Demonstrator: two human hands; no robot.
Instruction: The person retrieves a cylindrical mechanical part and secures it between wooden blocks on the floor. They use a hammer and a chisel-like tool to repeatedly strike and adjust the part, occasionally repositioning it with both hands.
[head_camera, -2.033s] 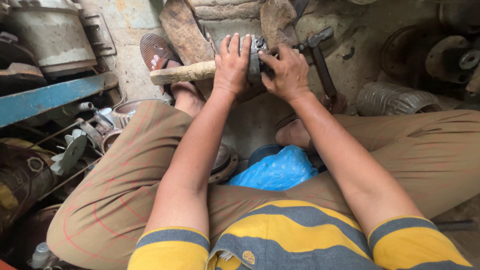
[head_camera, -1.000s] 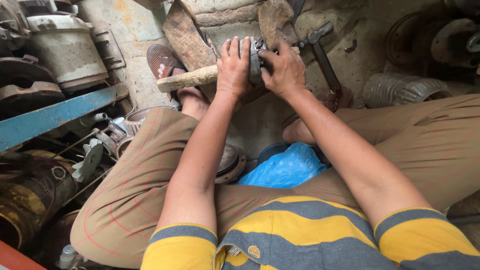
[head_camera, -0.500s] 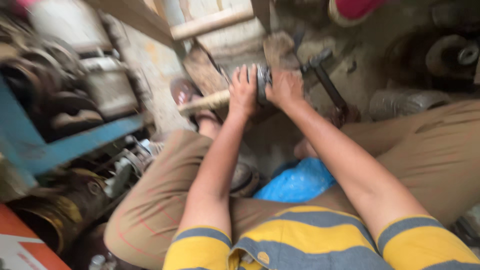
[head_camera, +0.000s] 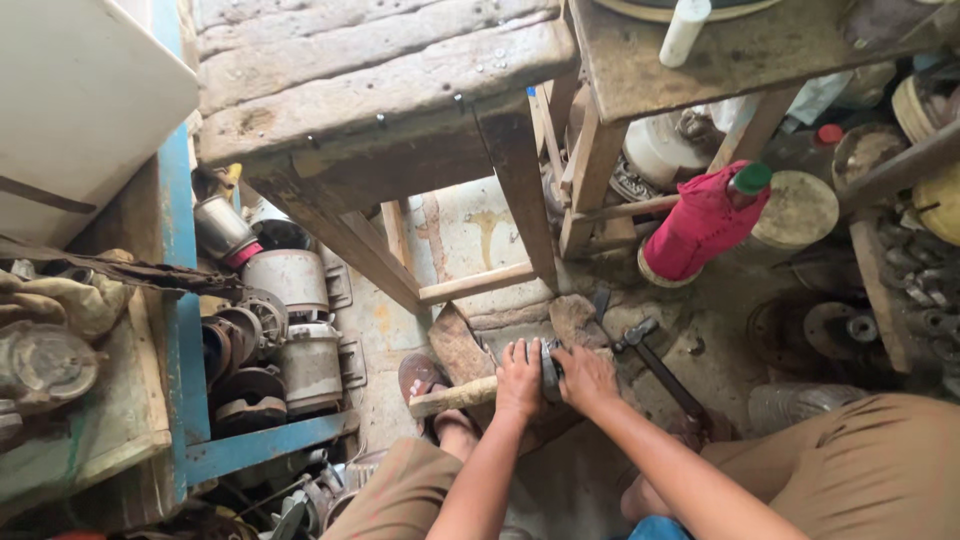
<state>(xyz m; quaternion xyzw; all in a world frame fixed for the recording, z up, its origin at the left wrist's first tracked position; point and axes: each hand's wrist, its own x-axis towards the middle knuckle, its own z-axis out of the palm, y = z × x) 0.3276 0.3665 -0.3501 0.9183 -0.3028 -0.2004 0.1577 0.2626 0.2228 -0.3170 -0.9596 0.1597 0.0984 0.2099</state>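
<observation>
— Wooden handle (head_camera: 452, 397) lies low on the floor, just in front of the person's knees, and the left hand (head_camera: 520, 380) closes around its end, where a dark metal part (head_camera: 549, 368) sits between the two hands

— Why so low, and not on the wooden bench (head_camera: 380, 90) above?

— I think the floor gives a firm base; the stones (head_camera: 575, 320) behind the hands seem to serve as a support, and the foot in a sandal (head_camera: 425, 385) stays just beside the handle, maybe to keep it steady

— And the fingers, how do they stand?

— On the left hand they are curled over the handle, grasping it, with the knuckles up. The right hand (head_camera: 588, 378) presses on the metal part from the other side, fingers bent and close together; if it really grips or only pushes, I cannot tell from here

— Is there any tool near?

— Yes, a hammer (head_camera: 655, 365) lies just to the right of the right hand, not touched. Old motor housings (head_camera: 295, 320) stand well apart at the left, by the blue shelf (head_camera: 185, 330), and a pink cloth-wrapped bottle (head_camera: 705, 225) stands under the table (head_camera: 720, 50)
</observation>
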